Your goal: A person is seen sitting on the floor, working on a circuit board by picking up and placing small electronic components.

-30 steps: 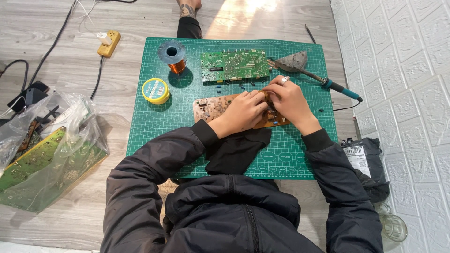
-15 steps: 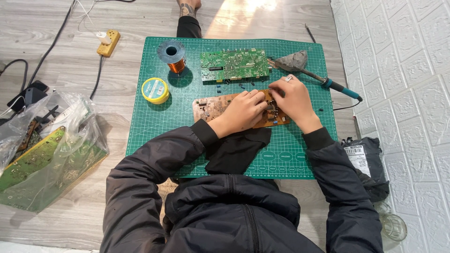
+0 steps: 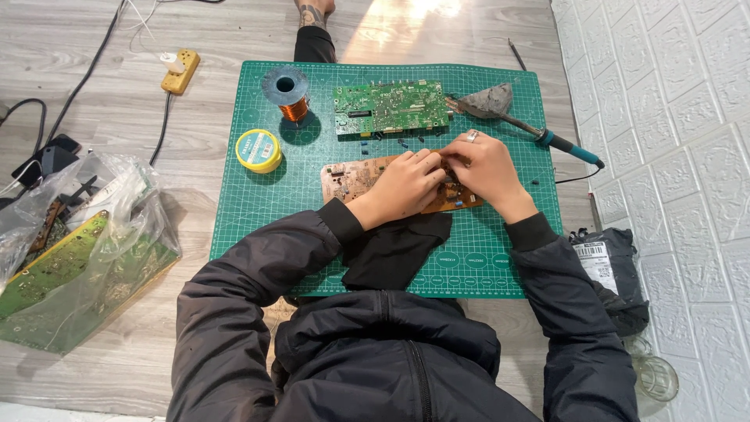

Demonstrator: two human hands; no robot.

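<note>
The brown circuit board (image 3: 373, 178) lies flat on the green cutting mat (image 3: 258, 211), directly under both hands. The left hand (image 3: 406, 184) rests on its middle with fingers curled down onto the board. The right hand (image 3: 476, 168) covers the board's right end, and its fingertips meet those of the left over a small spot there. Each grip is narrow, pinched at something on the board too small to make out. Only the board's left end shows clear of the left hand.

Compared with half a second earlier, the hands have barely shifted. They remain pressed together over the same spot, and the board lies where it lay.

The board's long axis runs left to right across the mat, slightly tilted, with its left end nearer the person.

Beyond the hands lies a green circuit board (image 3: 391, 107). A soldering iron (image 3: 539, 134) rests just beyond the right hand. A yellow tin (image 3: 258, 150) and a copper wire spool (image 3: 287, 92) sit farther left of the left hand.
</note>
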